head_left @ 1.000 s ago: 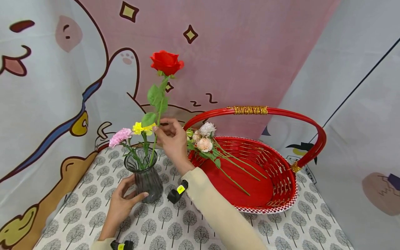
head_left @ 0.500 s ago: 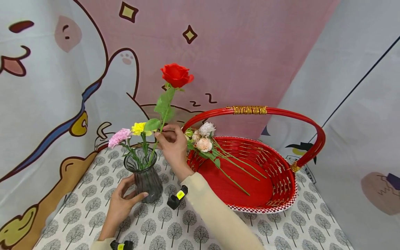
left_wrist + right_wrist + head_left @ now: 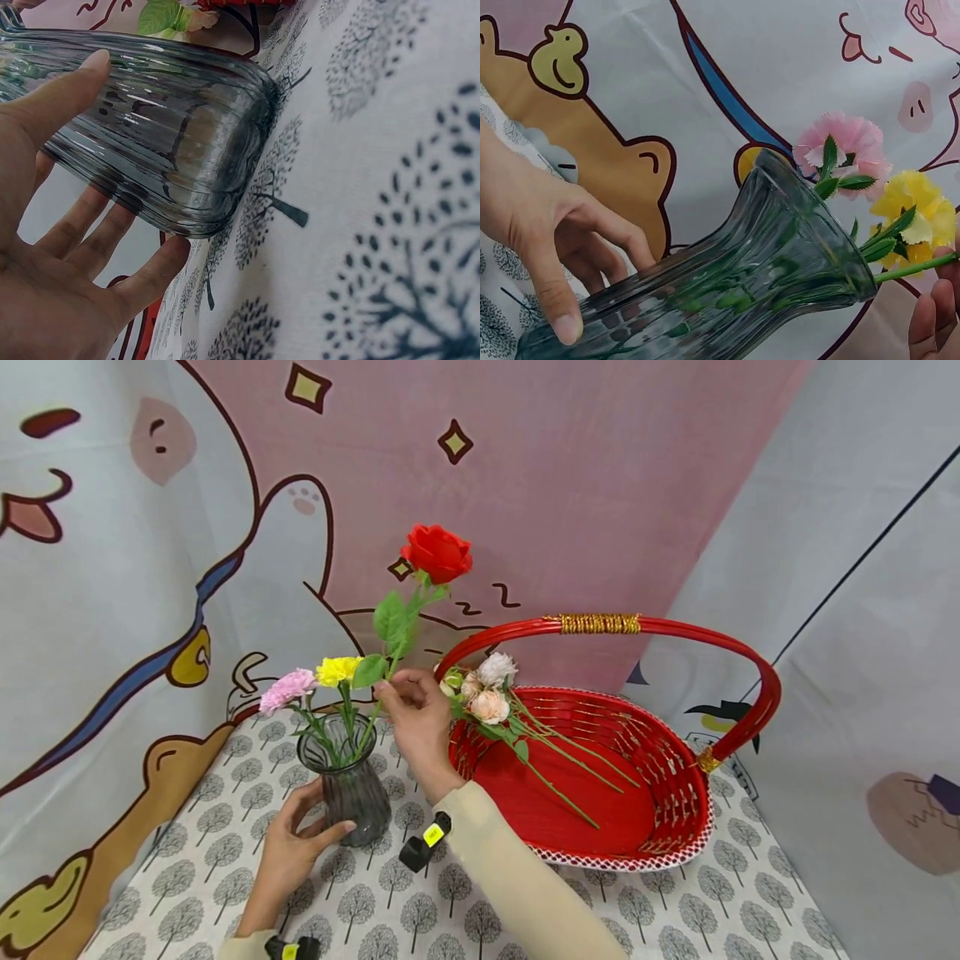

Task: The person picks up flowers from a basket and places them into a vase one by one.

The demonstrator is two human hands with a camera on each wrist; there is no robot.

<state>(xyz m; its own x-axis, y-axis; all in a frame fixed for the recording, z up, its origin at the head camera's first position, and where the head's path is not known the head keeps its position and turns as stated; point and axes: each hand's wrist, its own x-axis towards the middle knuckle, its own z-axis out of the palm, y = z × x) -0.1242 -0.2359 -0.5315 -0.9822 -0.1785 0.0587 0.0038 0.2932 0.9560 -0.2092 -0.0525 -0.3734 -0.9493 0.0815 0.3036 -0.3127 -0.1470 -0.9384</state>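
Note:
A dark grey ribbed glass vase (image 3: 354, 802) stands on the patterned cloth, a pink carnation (image 3: 288, 690) and a yellow carnation (image 3: 339, 671) in it. My left hand (image 3: 296, 839) holds the vase low down, thumb on the near side and fingers around the left; the left wrist view shows the thumb against the glass (image 3: 172, 120). A red rose (image 3: 438, 554) leans to the right, its stem reaching down into the vase mouth. My right hand (image 3: 420, 718) pinches that stem above the rim, just below a leaf. In the right wrist view only a few right fingertips (image 3: 936, 315) show.
Right of the vase sits a red woven basket (image 3: 678, 760) with a tall arched handle (image 3: 720, 647). Pale peach and white flowers (image 3: 491, 706) lie across its left rim, long stems inside. Printed cloth curtains (image 3: 570, 510) hang behind the table.
The rose has tipped to the right and come down, its stem lower in the vase. My right hand has moved down slightly with it. The left hand and vase have stayed put.

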